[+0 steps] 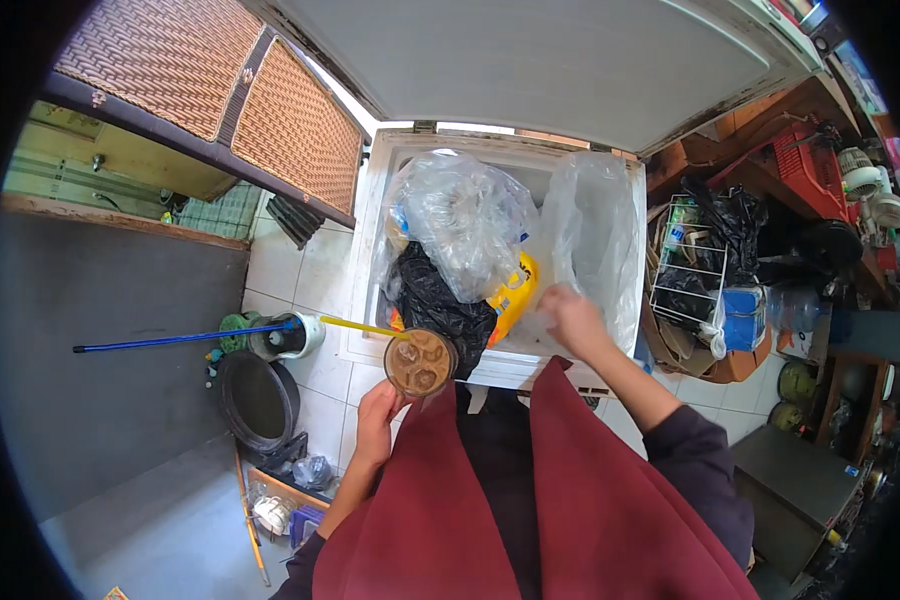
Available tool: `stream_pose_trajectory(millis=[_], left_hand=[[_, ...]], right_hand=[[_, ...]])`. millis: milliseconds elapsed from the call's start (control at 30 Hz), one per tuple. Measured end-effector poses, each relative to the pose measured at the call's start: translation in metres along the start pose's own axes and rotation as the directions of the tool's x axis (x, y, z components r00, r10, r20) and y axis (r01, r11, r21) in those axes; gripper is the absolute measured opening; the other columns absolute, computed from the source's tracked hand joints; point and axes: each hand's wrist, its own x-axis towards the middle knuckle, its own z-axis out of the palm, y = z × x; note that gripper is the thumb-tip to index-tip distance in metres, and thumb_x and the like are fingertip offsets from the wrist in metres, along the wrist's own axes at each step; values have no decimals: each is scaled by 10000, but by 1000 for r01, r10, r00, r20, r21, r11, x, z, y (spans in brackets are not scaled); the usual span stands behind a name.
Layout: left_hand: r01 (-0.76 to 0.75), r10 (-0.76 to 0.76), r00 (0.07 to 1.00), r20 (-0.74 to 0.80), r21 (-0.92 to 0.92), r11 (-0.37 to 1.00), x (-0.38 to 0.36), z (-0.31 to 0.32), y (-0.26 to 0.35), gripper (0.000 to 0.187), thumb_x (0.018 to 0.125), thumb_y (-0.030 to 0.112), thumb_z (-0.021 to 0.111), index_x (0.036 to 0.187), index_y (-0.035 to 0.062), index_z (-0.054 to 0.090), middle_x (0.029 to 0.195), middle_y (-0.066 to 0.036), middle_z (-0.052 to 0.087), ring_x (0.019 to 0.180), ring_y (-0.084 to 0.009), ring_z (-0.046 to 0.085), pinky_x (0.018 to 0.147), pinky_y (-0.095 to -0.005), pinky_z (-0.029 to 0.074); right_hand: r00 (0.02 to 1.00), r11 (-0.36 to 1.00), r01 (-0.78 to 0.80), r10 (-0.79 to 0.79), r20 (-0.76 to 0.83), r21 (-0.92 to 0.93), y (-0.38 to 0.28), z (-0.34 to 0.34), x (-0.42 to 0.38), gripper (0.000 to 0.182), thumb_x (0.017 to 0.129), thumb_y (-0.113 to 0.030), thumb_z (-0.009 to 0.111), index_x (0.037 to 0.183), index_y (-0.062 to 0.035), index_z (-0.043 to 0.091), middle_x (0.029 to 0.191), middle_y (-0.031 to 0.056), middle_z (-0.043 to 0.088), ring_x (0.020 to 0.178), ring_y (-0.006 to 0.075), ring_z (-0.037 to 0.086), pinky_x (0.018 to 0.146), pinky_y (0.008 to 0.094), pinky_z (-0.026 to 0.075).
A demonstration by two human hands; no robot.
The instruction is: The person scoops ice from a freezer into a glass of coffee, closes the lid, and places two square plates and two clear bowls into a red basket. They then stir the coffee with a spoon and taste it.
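My left hand is closed around a glass of iced brown drink, with ice cubes at the top and a yellow straw sticking out to the left. The glass is near the front edge of an open chest freezer. Over the freezer's right half is my right hand, its fingers smeared by motion, so I cannot see whether they hold anything. Nearest to it are a yellow packet and a clear plastic bag. A black plastic bag and a bulging clear bag lie to the left inside.
The freezer lid stands raised at the back. Left of the freezer are a white bucket, a blue-handled stick and a black basin. At right stand a white wire rack and a red crate.
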Motion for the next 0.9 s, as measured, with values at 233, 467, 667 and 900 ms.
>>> stream_pose_trajectory(millis=[233, 467, 667, 900], left_hand=[[-30, 30, 998, 60, 7, 1000, 2, 1, 1, 281, 829, 253, 334, 604, 84, 342, 569, 26, 277, 530, -69, 301, 688, -283, 402], [-57, 59, 995, 84, -19, 998, -1, 0, 5, 276, 832, 249, 335, 609, 86, 347, 571, 25, 283, 529, -69, 311, 685, -283, 406], [-60, 60, 997, 41, 0, 998, -9, -14, 9, 263, 829, 253, 343, 620, 95, 332, 580, 21, 294, 543, -80, 361, 722, -345, 426], [-62, 60, 997, -57, -27, 998, -20, -35, 9, 271, 841, 217, 321, 598, 97, 322, 561, 23, 283, 504, -70, 307, 699, -308, 429]], right_hand=[[847, 843, -498, 523, -92, 204, 25, -55, 18, 247, 632, -129, 585, 845, -11, 545, 835, 192, 532, 743, 331, 538, 668, 366, 445], [767, 772, -635, 627, -137, -23, -32, -3, 2, 478, 662, -310, 614, 989, 2, 459, 958, 186, 498, 821, 354, 522, 682, 407, 432], [928, 965, -258, 236, -288, -41, -3, 10, 7, 454, 586, -212, 651, 964, -8, 504, 995, 183, 485, 927, 325, 469, 766, 388, 384], [794, 848, -464, 527, -304, 257, 34, 47, 14, 902, 528, -398, 686, 1239, -68, 238, 1235, 237, 247, 1164, 371, 196, 953, 398, 217]])
